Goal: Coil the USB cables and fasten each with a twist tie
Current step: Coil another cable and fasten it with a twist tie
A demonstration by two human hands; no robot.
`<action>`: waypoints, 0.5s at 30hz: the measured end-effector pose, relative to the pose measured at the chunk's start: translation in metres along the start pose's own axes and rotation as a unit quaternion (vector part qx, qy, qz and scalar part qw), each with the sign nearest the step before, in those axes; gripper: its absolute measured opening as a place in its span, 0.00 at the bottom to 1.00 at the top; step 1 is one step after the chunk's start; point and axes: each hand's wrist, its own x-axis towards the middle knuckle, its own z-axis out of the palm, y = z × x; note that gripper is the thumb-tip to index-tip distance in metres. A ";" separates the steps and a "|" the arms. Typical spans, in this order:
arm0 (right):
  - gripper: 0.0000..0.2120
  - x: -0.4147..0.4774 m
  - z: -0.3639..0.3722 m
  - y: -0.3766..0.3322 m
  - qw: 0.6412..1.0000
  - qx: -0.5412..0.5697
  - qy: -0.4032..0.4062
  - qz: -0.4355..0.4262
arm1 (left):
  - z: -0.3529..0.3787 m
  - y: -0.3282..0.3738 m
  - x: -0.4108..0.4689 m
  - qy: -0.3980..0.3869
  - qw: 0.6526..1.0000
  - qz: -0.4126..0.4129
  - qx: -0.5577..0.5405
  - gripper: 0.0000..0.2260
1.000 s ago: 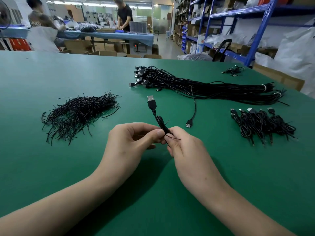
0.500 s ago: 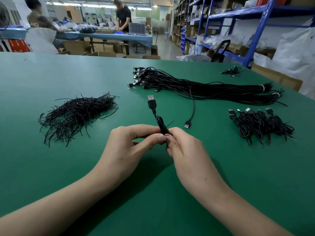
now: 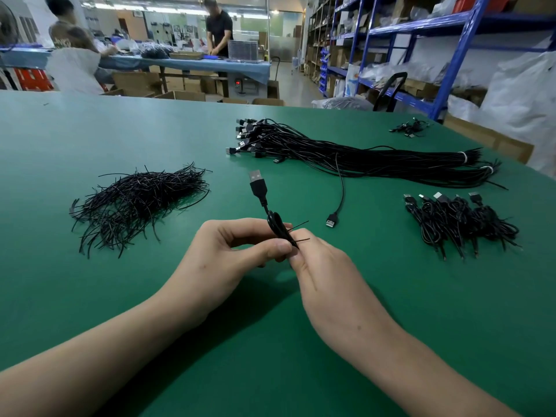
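twist tie ends turned, both now pointing right

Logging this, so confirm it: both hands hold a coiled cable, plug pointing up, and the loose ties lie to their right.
Not right: the head view shows the ties to the hands' left; finished coils lie on the right. The left hand and right hand do hold the cable, plug up.
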 end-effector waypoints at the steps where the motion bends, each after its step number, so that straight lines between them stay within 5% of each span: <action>1: 0.10 0.000 0.000 0.000 1.000 0.006 0.001 0.002 | 0.001 0.000 0.000 0.000 1.000 0.003 -0.012 0.10; 15: 0.13 0.007 -0.004 0.001 0.983 0.159 -0.085 0.028 | 0.007 -0.001 0.000 0.019 0.998 0.000 -0.060 0.07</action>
